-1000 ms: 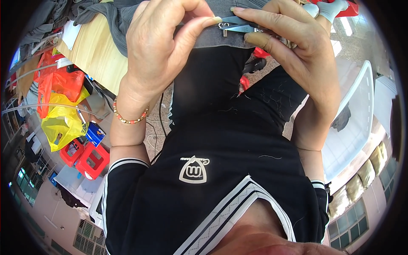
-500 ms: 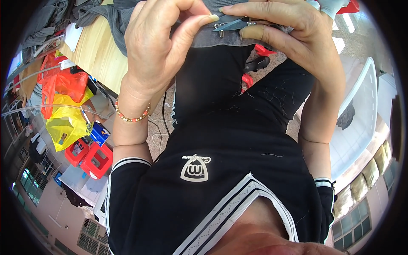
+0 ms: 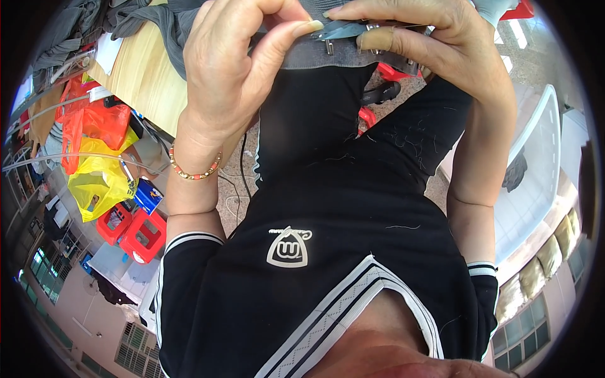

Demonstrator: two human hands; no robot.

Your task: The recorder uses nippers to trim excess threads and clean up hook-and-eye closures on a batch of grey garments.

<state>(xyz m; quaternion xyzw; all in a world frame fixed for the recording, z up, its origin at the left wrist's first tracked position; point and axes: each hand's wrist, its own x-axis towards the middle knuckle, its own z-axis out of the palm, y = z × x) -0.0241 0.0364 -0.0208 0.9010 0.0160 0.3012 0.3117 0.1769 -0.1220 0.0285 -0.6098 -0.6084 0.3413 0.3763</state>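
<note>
At the top of the view, thread snips (image 3: 343, 31) with blue-grey blades lie in my right hand (image 3: 450, 57), whose fingers are closed round them. The blades point left, their tips just beside the fingertips of my left hand (image 3: 230, 79). My left thumb and forefinger are pinched together; what they hold, if anything, is too small to make out. Under both hands lies grey fabric (image 3: 315, 61) across my lap. Small metal hooks (image 3: 329, 48) show along it near the blades. A tan wrap (image 3: 377, 41) covers one right fingertip.
A wooden tabletop (image 3: 142, 82) at the left carries bunched grey cloth (image 3: 151, 28). Beyond it are a red bag (image 3: 101, 123), a yellow bag (image 3: 94, 183) and a red stool (image 3: 144, 238). A translucent white bin (image 3: 535, 183) stands at my right, with dark cloth inside.
The snips have turned slightly, and their blades are closer to my left fingertips. My right hand and forearm have shifted a little to the right. My left hand has barely moved.
</note>
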